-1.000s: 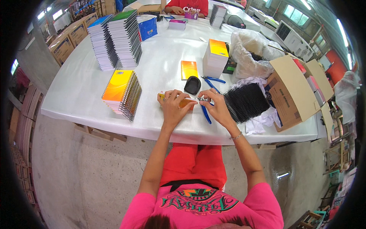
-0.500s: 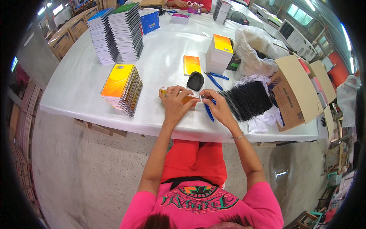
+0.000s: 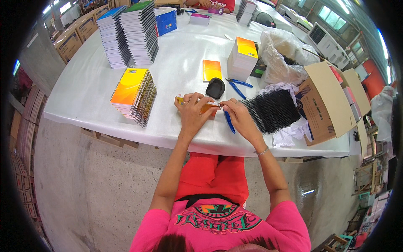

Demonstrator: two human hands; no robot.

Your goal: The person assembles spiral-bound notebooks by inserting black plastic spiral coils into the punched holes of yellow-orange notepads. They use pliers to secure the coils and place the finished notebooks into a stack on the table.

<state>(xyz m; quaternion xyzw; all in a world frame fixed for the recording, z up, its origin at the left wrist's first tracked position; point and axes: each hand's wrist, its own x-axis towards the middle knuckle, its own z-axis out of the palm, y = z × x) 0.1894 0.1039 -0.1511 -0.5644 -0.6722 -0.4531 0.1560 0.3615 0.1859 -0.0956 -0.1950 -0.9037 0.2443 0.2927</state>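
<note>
Right hand point(image 3: 238, 114): Fingertips pinched tighter than a second ago at the notebook's right end, keeping the work at that edge; what they pinch is too small to make out from here.
Left hand point(image 3: 193, 114): Fingers curled, gripping the orange notebook point(image 3: 207, 108) at centre frame.

Probable notebook point(image 3: 205, 108) partly hidden by left fingers point(image 3: 195, 98), co-worker point(image 3: 228, 5) cropped

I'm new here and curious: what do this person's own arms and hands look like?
Short pink sleeves. The left hand is ungloved, with what looks like a ring; the right hand, also ungloved, has a thin, silvery bracelet at its wrist.
</note>
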